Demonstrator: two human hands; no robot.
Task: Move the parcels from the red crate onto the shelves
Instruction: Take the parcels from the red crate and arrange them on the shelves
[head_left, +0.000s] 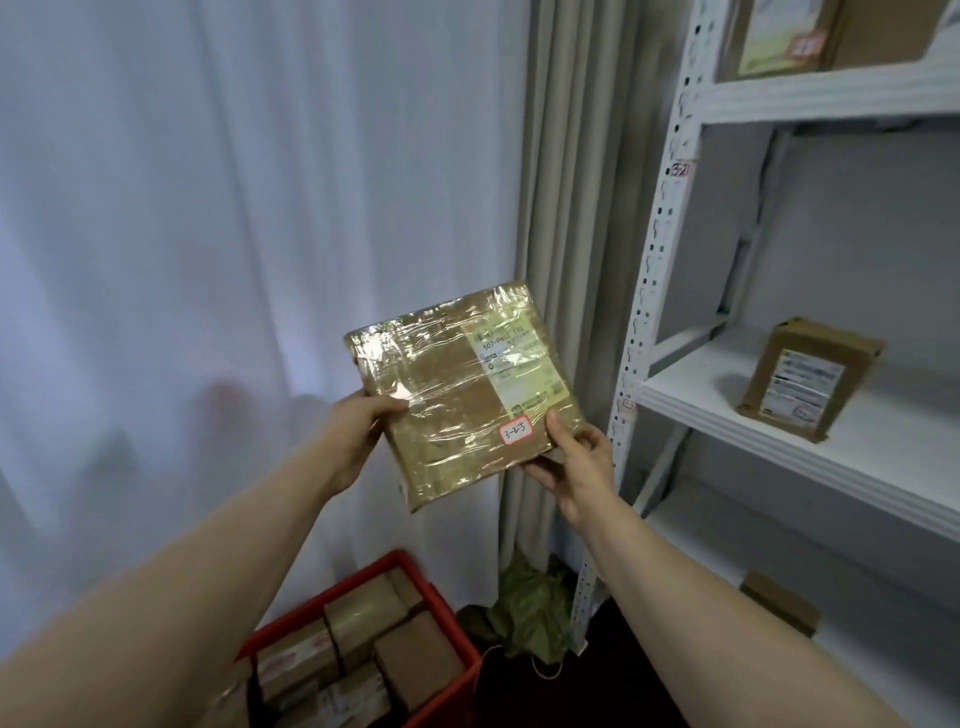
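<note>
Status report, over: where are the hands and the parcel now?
Left hand and right hand both grip the parcel, held up left of the shelves. More parcels remain in the red crate. Nothing in the way.

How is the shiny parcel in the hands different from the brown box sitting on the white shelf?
The flat brown parcel wrapped in clear shiny film is held up in the air by the left hand and right hand; the small plain cardboard box rests on the white shelf. The parcel looks glossy and crinkled, the box dull. The parcel has a small handwritten sticker; none is clear on the box. Both are brown with printed labels.
</note>
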